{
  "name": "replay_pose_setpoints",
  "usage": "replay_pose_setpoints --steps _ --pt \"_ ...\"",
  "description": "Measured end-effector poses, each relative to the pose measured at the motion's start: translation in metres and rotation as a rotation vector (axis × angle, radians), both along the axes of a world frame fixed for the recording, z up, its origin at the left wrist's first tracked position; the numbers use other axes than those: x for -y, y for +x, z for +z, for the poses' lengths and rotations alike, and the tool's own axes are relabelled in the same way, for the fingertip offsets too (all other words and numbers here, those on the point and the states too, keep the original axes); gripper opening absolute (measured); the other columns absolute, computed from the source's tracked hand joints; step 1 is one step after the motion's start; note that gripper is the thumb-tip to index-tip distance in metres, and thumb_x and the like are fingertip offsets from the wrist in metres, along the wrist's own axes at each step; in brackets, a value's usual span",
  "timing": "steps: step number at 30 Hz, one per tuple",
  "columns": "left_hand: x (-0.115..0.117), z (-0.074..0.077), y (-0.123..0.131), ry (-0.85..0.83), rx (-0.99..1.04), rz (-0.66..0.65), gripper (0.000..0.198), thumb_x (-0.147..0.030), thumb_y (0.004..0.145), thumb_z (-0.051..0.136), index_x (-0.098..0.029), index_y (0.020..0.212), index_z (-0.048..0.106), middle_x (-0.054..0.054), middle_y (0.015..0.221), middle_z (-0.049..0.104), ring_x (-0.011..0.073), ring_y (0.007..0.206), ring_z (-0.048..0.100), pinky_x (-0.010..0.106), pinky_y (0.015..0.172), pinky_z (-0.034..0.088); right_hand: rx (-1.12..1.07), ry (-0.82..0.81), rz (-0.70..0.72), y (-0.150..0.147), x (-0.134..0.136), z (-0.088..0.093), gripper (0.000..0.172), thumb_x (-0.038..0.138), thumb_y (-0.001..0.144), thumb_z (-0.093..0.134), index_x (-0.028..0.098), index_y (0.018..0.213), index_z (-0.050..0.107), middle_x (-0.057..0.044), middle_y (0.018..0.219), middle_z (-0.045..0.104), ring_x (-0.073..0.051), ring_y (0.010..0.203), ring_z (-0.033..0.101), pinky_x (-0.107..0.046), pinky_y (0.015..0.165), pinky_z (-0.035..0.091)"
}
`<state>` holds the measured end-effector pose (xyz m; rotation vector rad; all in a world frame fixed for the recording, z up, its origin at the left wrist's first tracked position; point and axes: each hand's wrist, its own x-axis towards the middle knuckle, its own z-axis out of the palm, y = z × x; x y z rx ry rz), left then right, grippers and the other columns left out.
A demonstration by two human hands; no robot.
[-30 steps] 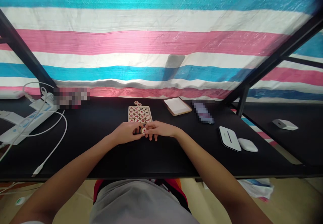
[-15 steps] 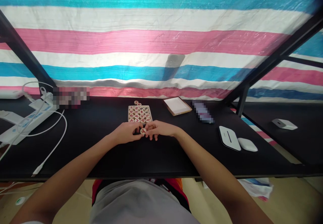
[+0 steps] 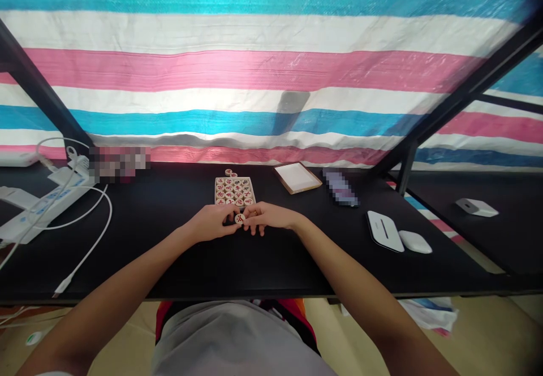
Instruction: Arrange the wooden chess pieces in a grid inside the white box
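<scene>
Between my two hands is a round xiangqi piece (image 3: 240,219) with a red character facing up. My left hand (image 3: 214,222) pinches it from the left with thumb and fingers. From the right, my right hand (image 3: 268,216) has its fingertips closed on the same piece, its other fingers hanging loosely bent. Just beyond my hands sits a shallow box (image 3: 253,189) filled with rows of xiangqi pieces, most marked in red and a few in black. My fingers lie close to its near edge. Behind the box, two loose pieces (image 3: 229,172) rest on the black table.
A box lid (image 3: 297,178) lies at the back right, beside a blurred-out phone-shaped object (image 3: 340,188). Farther right are a white flat device (image 3: 385,231) and a white mouse (image 3: 416,242). A power strip (image 3: 51,202) with white cables (image 3: 91,254) occupies the left.
Both hands keep hold of the same piece in almost the same place. The whole view has shifted very slightly; nothing else visibly differs.
</scene>
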<state>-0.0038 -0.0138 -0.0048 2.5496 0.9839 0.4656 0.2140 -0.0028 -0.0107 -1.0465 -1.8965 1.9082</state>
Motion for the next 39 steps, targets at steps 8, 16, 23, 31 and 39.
replay_pose_setpoints --steps 8,16,23,31,39 --pt "0.001 0.001 -0.001 0.038 0.043 -0.063 0.02 -0.028 0.082 0.056 -0.021 0.101 0.059 -0.002 0.079 0.059 0.0112 0.07 0.056 0.021 0.065 0.041 -0.004 0.026 0.004 0.001 -0.001 -0.005 0.026 0.034 0.076 0.067 0.014 0.089 0.058 -0.003 0.084 0.063 -0.011 0.066 0.062 -0.018 0.049 0.05" --pt "-0.001 -0.001 0.0 -0.098 0.136 -0.034 0.023 -0.03 0.08 0.06 -0.021 0.101 0.062 -0.002 0.077 0.06 0.0101 0.065 0.053 0.021 0.063 0.043 -0.002 0.028 0.011 0.001 0.0 -0.003 0.026 0.036 0.078 0.065 0.013 0.087 0.058 -0.004 0.083 0.062 -0.011 0.067 0.062 -0.018 0.05 0.05" --pt "-0.007 -0.004 0.002 -0.437 0.275 0.1 0.028 -0.038 0.08 0.057 -0.016 0.096 0.064 0.0 0.071 0.062 0.0111 0.059 0.055 0.022 0.056 0.044 0.006 0.015 0.005 0.0 0.0 -0.001 0.03 0.041 0.079 0.064 0.013 0.087 0.058 -0.004 0.083 0.063 -0.011 0.067 0.062 -0.018 0.049 0.051" --pt "-0.009 0.002 0.001 -0.64 0.25 0.136 0.028 -0.042 0.079 0.058 -0.015 0.079 0.065 0.0 0.067 0.063 0.0108 0.055 0.055 0.02 0.048 0.041 0.03 0.026 0.007 -0.001 0.001 0.001 0.032 0.045 0.081 0.062 0.013 0.088 0.058 -0.005 0.086 0.063 -0.011 0.069 0.063 -0.018 0.05 0.051" --pt "-0.011 0.001 -0.002 -0.683 0.232 0.096 0.035 -0.049 0.079 0.057 -0.015 0.078 0.063 0.0 0.064 0.06 0.0121 0.06 0.056 0.02 0.05 0.041 0.03 0.023 -0.015 -0.002 0.002 0.002 0.034 0.047 0.081 0.061 0.014 0.089 0.058 -0.005 0.086 0.064 -0.011 0.068 0.062 -0.018 0.049 0.05"
